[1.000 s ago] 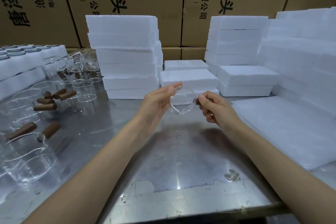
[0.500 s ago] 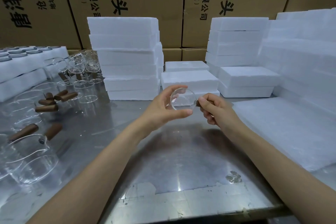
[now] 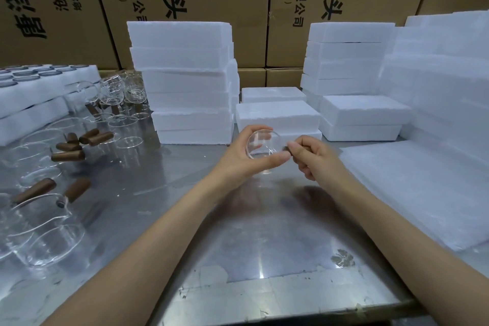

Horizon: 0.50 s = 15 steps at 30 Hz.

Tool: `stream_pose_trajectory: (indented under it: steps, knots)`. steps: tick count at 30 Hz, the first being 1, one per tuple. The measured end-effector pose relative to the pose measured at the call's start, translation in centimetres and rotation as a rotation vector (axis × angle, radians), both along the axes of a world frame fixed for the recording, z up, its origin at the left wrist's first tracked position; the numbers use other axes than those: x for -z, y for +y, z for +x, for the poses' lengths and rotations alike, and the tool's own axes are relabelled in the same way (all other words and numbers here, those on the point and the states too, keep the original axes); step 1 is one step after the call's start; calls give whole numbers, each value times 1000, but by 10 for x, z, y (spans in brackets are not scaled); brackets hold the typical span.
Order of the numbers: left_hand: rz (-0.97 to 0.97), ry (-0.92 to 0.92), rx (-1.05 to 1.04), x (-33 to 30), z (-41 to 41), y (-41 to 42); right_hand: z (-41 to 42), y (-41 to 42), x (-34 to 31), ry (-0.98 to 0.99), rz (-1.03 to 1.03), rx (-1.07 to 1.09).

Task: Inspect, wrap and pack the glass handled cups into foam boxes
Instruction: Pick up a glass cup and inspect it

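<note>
The glass cup hangs mid-frame, axis sideways: left hand cradles its bowl, right hand pinches the handle.

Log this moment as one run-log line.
stage: inspect | left hand: cradles clear glass cup | right hand: grips its brown handle | above steel table

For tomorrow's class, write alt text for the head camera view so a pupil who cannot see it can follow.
Two bare hands hold a clear glass cup above a metal table: the left hand cradles its body, the right hand grips its brown handle. More handled cups lie left, and white foam boxes are stacked behind.
</note>
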<state>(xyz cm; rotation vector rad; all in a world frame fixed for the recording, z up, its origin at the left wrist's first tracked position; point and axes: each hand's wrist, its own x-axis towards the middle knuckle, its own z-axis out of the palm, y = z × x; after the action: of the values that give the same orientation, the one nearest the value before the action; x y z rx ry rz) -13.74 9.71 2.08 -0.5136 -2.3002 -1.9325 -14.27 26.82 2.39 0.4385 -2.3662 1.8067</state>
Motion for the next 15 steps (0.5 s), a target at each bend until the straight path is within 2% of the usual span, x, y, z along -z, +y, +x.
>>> stream_pose_trajectory:
  steps: [3,6,11,15]
  knots:
    - [-135,-21,85,0,-1,-7,1,6,-6,-86,-86,10]
    - [-93,-16,65,1,0,-5,0,7,-8,-99,-152,51]
    - [-19,-104,-68,-5,1,0,2,7,-7,132,4,72]
    - [-6,-236,-115,-11,4,-1,0,5,-3,132,53,62]
